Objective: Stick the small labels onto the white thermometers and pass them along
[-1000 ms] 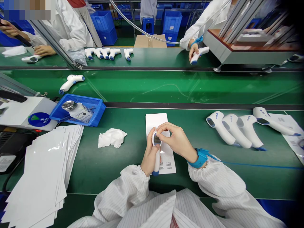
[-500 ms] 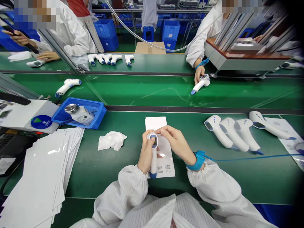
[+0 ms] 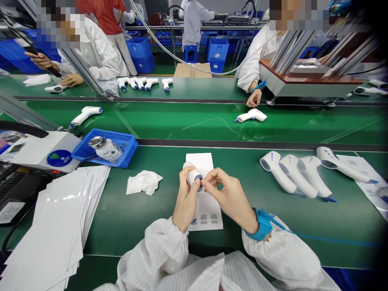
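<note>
My left hand [image 3: 185,198] grips a white handheld infrared thermometer [image 3: 190,173] above a white sheet [image 3: 198,161], and its body is mostly hidden by my fingers. The fingertips of my right hand [image 3: 230,200] pinch the thermometer's blue end. A printed leaflet [image 3: 207,218] lies under both hands. To the right, several white thermometers [image 3: 298,176] lie side by side on the green bench mat [image 3: 151,238], some partly on a printed sheet [image 3: 366,173].
A blue tray [image 3: 104,147] holds a metal-capped bottle. Nearby are a crumpled white cloth [image 3: 144,182] and a stack of white sheets [image 3: 54,218]. Beyond a dark rail, a green belt [image 3: 182,125] carries thermometers, with a co-worker's hand [image 3: 254,98] near one.
The thermometer has turned and tilted, its display no longer showing and its blue end now at my right fingertips. The co-worker's hand has let go of a thermometer on the belt.
</note>
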A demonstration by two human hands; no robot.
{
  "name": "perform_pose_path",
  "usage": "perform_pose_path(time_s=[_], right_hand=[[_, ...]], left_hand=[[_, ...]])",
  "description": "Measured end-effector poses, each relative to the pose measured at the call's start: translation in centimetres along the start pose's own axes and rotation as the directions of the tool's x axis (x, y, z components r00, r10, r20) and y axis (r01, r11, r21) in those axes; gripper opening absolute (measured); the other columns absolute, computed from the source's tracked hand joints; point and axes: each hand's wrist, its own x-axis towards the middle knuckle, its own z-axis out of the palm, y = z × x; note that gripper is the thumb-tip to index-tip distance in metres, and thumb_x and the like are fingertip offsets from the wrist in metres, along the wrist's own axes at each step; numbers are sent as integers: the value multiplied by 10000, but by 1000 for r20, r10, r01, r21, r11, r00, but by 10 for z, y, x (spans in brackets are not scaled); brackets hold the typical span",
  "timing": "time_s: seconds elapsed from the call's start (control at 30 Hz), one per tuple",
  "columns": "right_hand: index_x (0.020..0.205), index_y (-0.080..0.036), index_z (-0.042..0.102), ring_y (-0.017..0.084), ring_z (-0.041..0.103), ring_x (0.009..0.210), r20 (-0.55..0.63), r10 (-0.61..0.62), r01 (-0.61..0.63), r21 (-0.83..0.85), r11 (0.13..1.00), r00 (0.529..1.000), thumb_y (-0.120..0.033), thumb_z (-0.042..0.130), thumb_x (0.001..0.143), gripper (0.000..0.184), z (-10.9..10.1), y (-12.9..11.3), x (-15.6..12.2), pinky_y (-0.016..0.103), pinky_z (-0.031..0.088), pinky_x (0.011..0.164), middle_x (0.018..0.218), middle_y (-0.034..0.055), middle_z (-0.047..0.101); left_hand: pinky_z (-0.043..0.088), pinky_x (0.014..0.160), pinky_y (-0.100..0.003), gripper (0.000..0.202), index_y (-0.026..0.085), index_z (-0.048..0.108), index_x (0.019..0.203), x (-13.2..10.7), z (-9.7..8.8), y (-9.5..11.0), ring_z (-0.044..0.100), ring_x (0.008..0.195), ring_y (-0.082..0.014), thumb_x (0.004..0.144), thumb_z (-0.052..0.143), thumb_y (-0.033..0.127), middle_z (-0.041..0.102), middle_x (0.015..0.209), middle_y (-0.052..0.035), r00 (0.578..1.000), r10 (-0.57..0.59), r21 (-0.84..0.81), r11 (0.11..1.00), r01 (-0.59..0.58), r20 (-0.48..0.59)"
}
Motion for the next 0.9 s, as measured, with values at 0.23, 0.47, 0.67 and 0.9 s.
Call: perform_pose_path(time_s=[0.23,0.47,0.67,0.9], right_hand=[[823,-229,651,180,603,894,-51,-32,30,-32,999,998,-295,660,828,67,-3,11,9,306,476,744,1028,43,617],[735,-220,582,155,615,722,-29,-106,107,49,993,994,-246,604,857,127,1,-2,1,291,488,687,774,7,646],[976,-251,521,150,669,645,49,88,-91,70,993,995,-243,634,799,210,2,-5,-5,270,500,585,807,-18,690],[936,-218,489,111,558,500,234,189,-278,444,852,954,-350,616,809,222,-6,0,9,253,468,496,649,-45,604]], left_hand=[[425,873,-289,232,302,431,1173,-2,1,-2,501,983,-162,945,442,344,470,1206,-14,999,46,-4,999,-46,-1],[424,848,-272,233,287,419,1179,-6,2,5,517,935,-152,948,438,302,489,1110,-16,997,75,29,997,-74,-15],[441,803,-254,235,294,436,1175,-3,0,7,518,885,-138,946,447,342,500,1070,-10,999,17,29,999,-17,-31],[454,562,-227,398,329,413,1248,1,-3,8,526,696,-123,898,485,505,518,896,2,967,-218,-245,938,245,132]])
